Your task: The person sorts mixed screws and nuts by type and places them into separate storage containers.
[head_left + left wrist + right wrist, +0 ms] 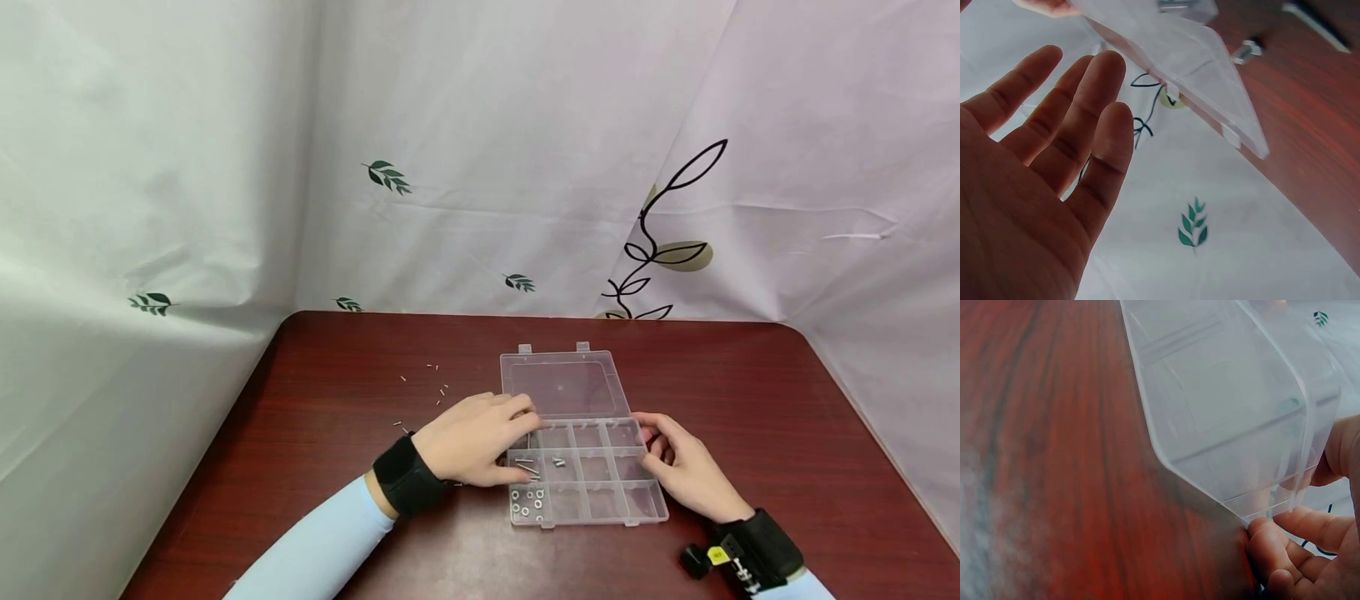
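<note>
A clear plastic compartment box (603, 502) lies on the table with its lid (562, 385) folded back. My left hand (476, 440) reaches over the box's left side, thumb and fingers apart; in the left wrist view its fingers (1075, 140) are spread and loosely bent, with nothing between them. At the box's right wall, my right hand (686, 467) grips the edge, fingertips (1266, 540) at a lower corner in the right wrist view. Several nuts (538, 493) lie in the front left compartment, screws (527, 468) behind them. A short bolt (558, 462) sits one compartment to the right.
Several small screws (403, 378) are scattered on the reddish-brown table (330, 400) left of the box. A white curtain (465, 150) with leaf prints hangs behind the table's back edge. The left wrist view shows a bolt (1247, 51) on the tabletop beside the box.
</note>
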Demonstrator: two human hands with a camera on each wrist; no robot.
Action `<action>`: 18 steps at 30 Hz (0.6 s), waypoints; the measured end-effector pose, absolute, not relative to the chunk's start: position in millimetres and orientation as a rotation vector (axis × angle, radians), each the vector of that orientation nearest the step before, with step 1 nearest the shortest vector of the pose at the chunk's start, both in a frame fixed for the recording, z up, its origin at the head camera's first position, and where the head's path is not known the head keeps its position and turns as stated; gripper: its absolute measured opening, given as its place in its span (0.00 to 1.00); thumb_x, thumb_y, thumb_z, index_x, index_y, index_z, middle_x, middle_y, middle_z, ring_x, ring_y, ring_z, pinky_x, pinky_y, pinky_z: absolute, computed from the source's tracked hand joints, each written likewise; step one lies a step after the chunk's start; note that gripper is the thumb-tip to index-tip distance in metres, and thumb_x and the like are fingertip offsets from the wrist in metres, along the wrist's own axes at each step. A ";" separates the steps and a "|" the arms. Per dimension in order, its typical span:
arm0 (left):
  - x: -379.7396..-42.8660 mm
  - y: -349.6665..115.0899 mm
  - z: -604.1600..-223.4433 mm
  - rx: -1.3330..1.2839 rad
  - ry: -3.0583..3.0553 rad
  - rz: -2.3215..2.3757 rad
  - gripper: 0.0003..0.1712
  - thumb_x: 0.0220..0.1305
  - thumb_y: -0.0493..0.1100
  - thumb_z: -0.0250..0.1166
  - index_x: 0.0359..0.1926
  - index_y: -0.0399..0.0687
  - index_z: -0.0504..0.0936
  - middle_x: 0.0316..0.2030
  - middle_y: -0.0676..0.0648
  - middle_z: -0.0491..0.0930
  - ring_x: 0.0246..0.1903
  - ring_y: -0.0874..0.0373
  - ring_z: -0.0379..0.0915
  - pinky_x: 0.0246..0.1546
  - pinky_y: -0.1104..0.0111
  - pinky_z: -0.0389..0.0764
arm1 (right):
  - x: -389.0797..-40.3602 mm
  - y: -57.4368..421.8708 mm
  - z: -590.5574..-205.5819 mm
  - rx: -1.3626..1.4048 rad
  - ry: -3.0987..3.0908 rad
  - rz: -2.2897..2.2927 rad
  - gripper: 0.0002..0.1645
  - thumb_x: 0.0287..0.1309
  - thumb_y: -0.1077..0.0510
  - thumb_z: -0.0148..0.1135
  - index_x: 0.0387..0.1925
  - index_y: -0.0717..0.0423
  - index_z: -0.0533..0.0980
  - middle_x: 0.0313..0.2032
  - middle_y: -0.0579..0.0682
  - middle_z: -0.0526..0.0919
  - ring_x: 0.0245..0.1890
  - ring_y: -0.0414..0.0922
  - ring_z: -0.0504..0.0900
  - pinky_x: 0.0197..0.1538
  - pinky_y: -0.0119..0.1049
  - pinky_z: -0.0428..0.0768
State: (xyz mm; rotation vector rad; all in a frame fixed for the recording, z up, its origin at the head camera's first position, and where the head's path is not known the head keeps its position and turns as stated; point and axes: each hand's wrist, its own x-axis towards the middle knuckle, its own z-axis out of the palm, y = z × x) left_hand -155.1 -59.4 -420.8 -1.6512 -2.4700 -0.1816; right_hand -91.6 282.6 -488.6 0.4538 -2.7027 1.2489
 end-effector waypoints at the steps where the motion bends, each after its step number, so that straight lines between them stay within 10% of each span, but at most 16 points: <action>1: -154.2 -63.5 -422.1 -1.649 -2.472 -0.184 0.36 0.56 0.69 0.68 0.57 0.52 0.77 0.46 0.56 0.71 0.35 0.62 0.69 0.39 0.69 0.74 | -91.6 282.8 -489.0 0.453 -2.703 1.252 0.30 0.55 0.74 0.63 0.60 0.57 0.73 0.38 0.49 0.74 0.30 0.36 0.71 0.32 0.29 0.69; 18: -136.4 -106.3 -435.8 -1.598 -2.529 -0.161 0.29 0.52 0.64 0.73 0.44 0.50 0.78 0.38 0.54 0.71 0.35 0.59 0.70 0.42 0.65 0.76 | -91.1 283.5 -489.7 0.442 -2.725 1.263 0.29 0.58 0.72 0.63 0.61 0.56 0.73 0.39 0.48 0.74 0.31 0.36 0.71 0.33 0.31 0.68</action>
